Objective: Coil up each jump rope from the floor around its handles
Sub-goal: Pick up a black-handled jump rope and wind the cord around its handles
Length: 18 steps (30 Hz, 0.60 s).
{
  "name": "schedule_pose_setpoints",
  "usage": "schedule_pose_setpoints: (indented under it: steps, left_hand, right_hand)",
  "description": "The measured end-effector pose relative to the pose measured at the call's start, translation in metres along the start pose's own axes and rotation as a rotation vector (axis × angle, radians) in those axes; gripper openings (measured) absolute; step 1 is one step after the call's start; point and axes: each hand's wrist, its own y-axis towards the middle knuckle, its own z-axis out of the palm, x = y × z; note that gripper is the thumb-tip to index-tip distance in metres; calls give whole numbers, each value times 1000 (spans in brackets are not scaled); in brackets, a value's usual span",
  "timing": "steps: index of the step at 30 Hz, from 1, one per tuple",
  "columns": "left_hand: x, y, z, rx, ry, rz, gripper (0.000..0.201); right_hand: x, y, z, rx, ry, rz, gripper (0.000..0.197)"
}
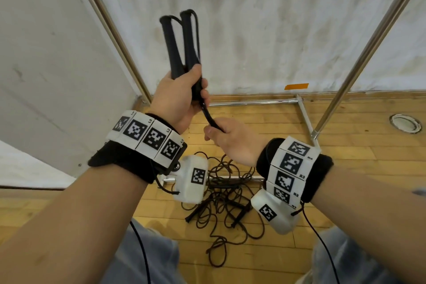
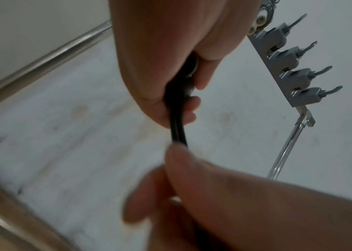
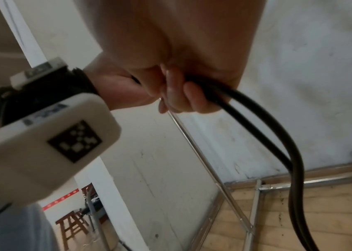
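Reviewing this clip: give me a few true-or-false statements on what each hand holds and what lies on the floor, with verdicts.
1. The left hand grips two black jump-rope handles together. True.
2. The right hand is empty. False: it holds the black rope running down from the handles.
3. A tangle of dark ropes lies on the wooden floor. True.
4. The handles point down at the floor. False: they stick upward in front of the white wall.

Soft, even daylight without hard shadows; wide-angle bending at edges; wrist views blurred, nearest skin unfocused.
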Motion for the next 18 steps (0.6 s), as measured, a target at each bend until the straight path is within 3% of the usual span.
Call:
schedule_pose_setpoints:
  steps: [2,4,7,9,15,18]
  left_hand:
    - [-4,6,-5,-168,104,140,6]
    - [-7,15,-16,-322,352,297,4]
    - [-7,25,-38,-367,902,420,12]
    - [-3,27,-47,-280,1175,364,24]
    - [9,15,-39,154,1354,127,44]
    - [18,9,-31,282,1622,74,50]
  right_hand:
    - [-4,1,-7,-43,-141,-6,30]
    - [-8,1,-20,-68,-226,5,35]
    - [-12,1,-46,-115,-210,10,41]
    - [-14,2,-61,-188,-170,1,38]
    - [-8,4,-76,-385,-249,-51,40]
    - [5,1,-74,-406,-253,-129,34]
